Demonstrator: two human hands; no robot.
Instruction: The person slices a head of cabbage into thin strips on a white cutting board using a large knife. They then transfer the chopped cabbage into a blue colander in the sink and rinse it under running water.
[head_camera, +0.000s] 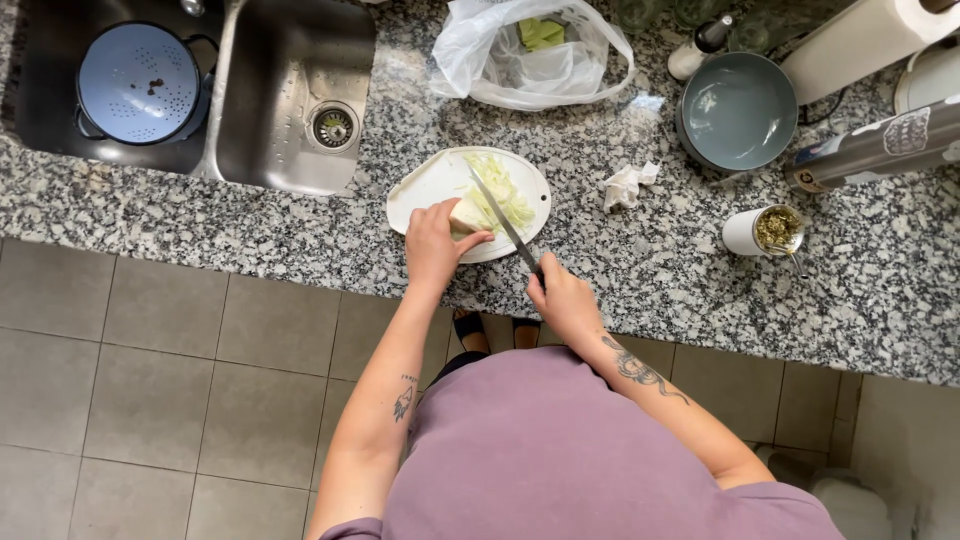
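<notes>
Speckled granite desk (640, 270) carries the white oval board (425, 190) just right of the sink (280, 110); my left hand (432, 250) presses the cabbage wedge (468, 215) down on it, fingers curled over. My right hand (562, 298) is clenched on the knife (500, 218), mid-slice; next, I judge, the wedge needs feeding toward the blade, fingertips tucked

**What I can't make out from the head camera**

Around the white cutting board (430, 190), plenty escapes me. My left hand (432, 245) covers part of the pale cabbage wedge (466, 215), so I can't see its full shape. My right hand (562, 300) hides the knife (500, 215) handle entirely. Beyond the board, the contents of the plastic bag (530, 55) show only as green blur. Far to the board's right, the paper towel roll (865, 35) and the metal cylinder (880, 150) run off the frame. The greenish stuff in the small white cup (765, 230) is too small to identify.
</notes>
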